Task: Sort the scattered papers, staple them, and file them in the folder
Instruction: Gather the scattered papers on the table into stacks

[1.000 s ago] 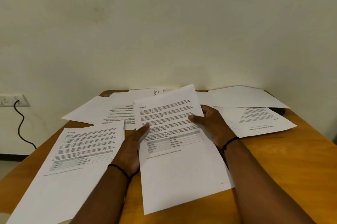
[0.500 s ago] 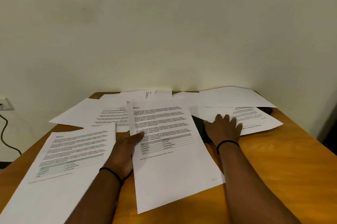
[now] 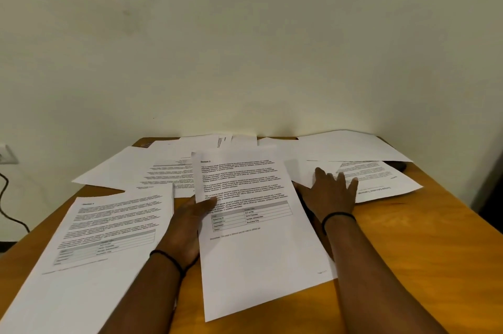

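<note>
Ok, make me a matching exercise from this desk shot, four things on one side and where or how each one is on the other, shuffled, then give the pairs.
Things:
1. Section 2 page
2. right hand
3. upside-down printed sheet
4. wall socket

Places or states:
A. on the wall at the far left, with a black cable hanging from it
B. pinched at its left edge by the left hand
C. fingers spread flat on paper
D. lying near the table's right edge, its text facing away

Pairs: 1-B, 2-C, 3-D, 4-A
</note>
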